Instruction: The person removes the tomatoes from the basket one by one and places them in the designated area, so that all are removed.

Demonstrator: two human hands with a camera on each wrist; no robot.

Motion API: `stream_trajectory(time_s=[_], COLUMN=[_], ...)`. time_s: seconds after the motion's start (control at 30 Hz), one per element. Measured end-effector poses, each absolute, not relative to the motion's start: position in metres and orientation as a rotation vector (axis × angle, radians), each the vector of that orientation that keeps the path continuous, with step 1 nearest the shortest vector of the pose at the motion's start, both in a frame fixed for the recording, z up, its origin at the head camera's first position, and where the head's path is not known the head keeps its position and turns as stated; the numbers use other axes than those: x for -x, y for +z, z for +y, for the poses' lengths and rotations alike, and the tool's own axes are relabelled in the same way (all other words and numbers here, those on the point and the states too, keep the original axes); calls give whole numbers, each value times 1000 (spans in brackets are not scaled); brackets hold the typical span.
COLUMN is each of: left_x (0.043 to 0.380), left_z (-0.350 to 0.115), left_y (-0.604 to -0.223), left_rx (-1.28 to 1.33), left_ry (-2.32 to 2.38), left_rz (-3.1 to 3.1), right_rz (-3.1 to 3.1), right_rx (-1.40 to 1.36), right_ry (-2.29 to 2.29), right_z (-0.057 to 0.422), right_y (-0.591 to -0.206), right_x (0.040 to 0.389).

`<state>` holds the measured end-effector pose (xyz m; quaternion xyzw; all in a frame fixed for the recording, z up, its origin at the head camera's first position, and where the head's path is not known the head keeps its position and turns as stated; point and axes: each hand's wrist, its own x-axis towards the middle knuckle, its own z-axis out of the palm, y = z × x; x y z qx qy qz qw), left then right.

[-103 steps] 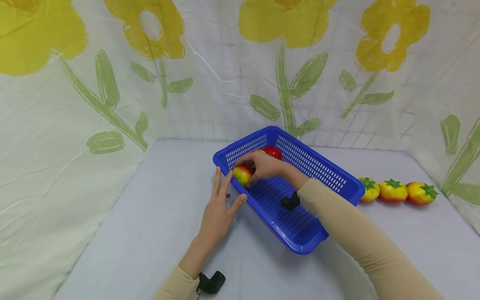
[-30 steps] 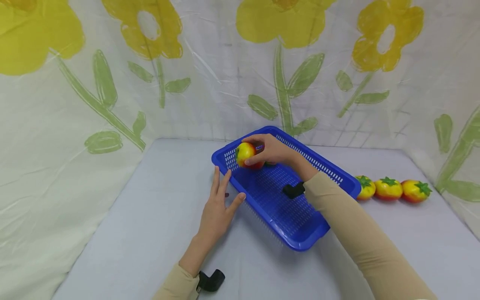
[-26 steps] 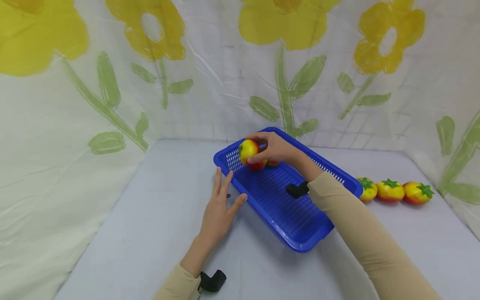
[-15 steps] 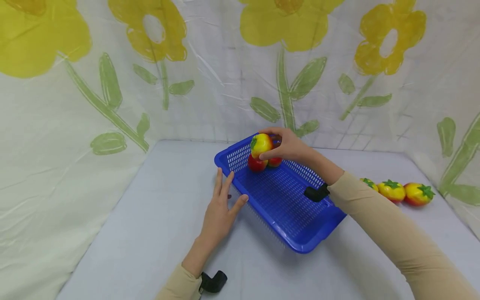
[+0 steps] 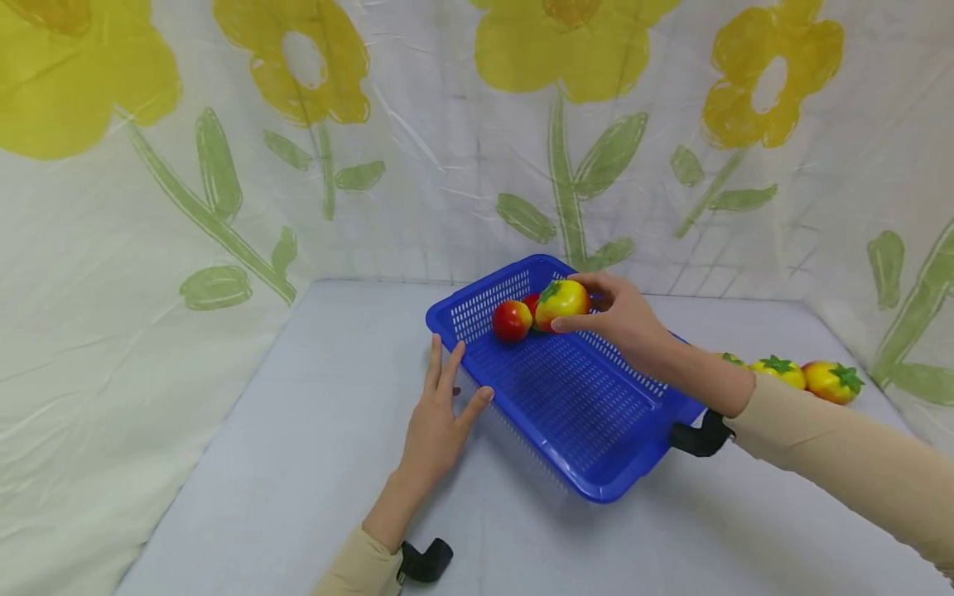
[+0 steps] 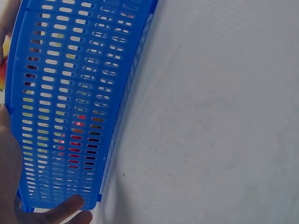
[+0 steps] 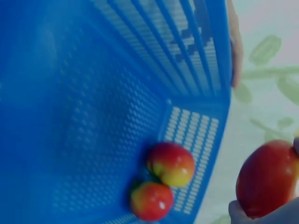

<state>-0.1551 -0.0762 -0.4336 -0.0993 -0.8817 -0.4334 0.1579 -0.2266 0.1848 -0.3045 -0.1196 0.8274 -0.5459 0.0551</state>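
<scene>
My right hand (image 5: 622, 319) pinches a yellow-and-red persimmon (image 5: 561, 303) with a green leafy top, thumb on the near side. In the right wrist view the held persimmon (image 7: 266, 179) is above the blue basket's rim, clear of its inside. Two more persimmons sit in the far left end of the basket (image 5: 514, 443): one red persimmon (image 5: 511, 321) shows well, the other (image 5: 532, 303) is partly hidden behind the held one. With fingers spread and nearly straight, my left hand (image 5: 436, 422) touches the basket's left side; in the left wrist view, fingertips (image 6: 70, 207) lie by its slotted wall.
A row of persimmons (image 5: 831, 382) lies on the white table (image 5: 298, 463) to the right, partly hidden by the basket and right arm. A white sheet (image 5: 432, 165) with painted yellow flowers hangs behind the table.
My right hand has lifted the persimmon from the basket's left corner and carried it rightward, uncovering the red one beneath. My left hand and the basket have stayed nearly still.
</scene>
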Motion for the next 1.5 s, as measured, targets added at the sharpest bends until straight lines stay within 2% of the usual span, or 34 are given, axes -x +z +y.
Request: stream_trajectory(time_s=[0.4, 1.1, 1.4, 1.5], left_x=[154, 155, 155, 156], left_z=[-75, -75, -76, -75], left_y=[-432, -433, -433, -433], left_rx=[285, 295, 305, 311], left_ry=[-1240, -1221, -1217, -1219], left_rz=[-2525, -2516, -2504, -2507], right_rz=[2503, 2502, 2172, 1990], right_rx=[212, 0, 67, -9], right_ry=[-1652, -1880, -2588, -2826], right_z=[213, 252, 278, 292], right_y=[-323, -329, -336, -342], right_x=[185, 142, 121, 113])
